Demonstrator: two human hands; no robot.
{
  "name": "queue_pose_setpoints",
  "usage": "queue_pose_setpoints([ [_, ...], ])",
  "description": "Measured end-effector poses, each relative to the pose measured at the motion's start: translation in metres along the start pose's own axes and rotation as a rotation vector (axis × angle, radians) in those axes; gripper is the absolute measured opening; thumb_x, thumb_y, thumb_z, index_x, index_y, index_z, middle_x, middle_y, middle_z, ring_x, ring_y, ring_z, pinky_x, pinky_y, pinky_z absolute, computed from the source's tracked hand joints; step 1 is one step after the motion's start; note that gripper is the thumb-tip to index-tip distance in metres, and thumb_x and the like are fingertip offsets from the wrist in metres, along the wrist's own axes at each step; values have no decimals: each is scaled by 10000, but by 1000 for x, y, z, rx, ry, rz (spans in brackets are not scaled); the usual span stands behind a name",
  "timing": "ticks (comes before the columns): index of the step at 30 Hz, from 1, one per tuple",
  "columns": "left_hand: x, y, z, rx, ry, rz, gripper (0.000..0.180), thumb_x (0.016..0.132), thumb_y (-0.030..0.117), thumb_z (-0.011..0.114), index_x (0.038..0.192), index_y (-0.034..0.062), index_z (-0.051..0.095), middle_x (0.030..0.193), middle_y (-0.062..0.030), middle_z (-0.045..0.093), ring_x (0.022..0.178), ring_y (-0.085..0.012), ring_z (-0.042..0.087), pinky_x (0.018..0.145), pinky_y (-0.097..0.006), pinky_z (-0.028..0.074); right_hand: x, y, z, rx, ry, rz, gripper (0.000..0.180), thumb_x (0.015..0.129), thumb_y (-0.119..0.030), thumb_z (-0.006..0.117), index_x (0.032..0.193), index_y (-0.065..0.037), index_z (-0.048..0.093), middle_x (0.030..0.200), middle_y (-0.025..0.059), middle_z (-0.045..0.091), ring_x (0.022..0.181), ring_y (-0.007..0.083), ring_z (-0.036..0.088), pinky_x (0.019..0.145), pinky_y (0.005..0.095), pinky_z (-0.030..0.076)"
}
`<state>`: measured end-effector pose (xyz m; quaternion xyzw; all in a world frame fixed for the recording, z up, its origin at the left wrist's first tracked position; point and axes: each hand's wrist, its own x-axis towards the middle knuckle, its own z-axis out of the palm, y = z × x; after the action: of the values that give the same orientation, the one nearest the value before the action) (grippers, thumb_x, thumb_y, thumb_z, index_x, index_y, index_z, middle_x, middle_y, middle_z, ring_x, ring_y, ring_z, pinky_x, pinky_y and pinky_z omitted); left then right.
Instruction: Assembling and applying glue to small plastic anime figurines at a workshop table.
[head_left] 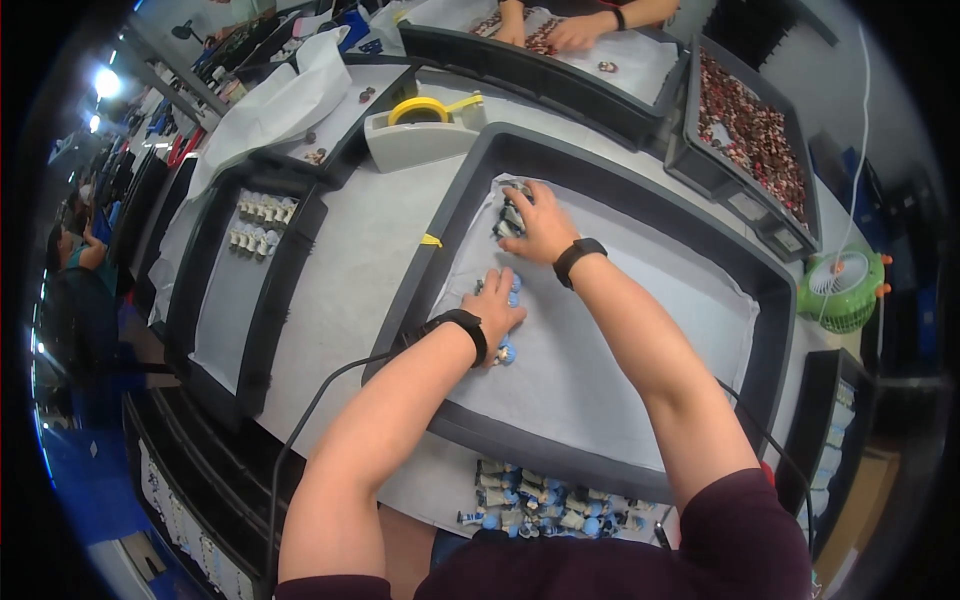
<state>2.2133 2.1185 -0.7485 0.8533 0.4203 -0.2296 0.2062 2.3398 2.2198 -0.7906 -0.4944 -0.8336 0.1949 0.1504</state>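
Inside a large dark grey tray (620, 160) lined with white sheet, both my hands work on small figurines. My right hand (545, 228) is at the upper left corner of the liner, its thumb and fingers curled round a group of dark-and-white figurines (510, 208). Nearer to me, my left hand (490, 312) bends over a row of blue-headed figurines (506, 354); its palm and fingers hide most of them. Each wrist wears a black band with a cord. Below the tray's near rim lie several more blue-and-cream figurines (540, 500).
Left stands a narrow black tray (270, 300) with rows of white figurines (262, 225). A tape dispenser (420, 135) sits beyond the big tray. Another person's hands (575, 32) work at the far tray. Right are a bin of red-brown pieces (750, 130) and a green fan (845, 288).
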Motion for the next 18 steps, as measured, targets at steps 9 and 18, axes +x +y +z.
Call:
queue_pose_setpoints([
  [9, -1, -33, 39, -106, 393, 83, 436, 498, 23, 672, 898, 85, 511, 1178, -236, 299, 1072, -373, 357, 713, -403, 478, 47, 21, 111, -121, -138, 50, 607, 456, -267, 700, 1026, -147, 531, 1106, 202, 381, 1102, 385, 326, 800, 448, 443],
  [18, -197, 51, 120, -826, 139, 32, 346, 467, 49, 689, 755, 83, 500, 1233, -293, 259, 1103, -471, 344, 894, -437, 358, -21, 5, 165, -158, -185, 42, 507, 508, -245, 664, 972, -153, 482, 1054, 194, 421, 1048, 372, 355, 787, 438, 414],
])
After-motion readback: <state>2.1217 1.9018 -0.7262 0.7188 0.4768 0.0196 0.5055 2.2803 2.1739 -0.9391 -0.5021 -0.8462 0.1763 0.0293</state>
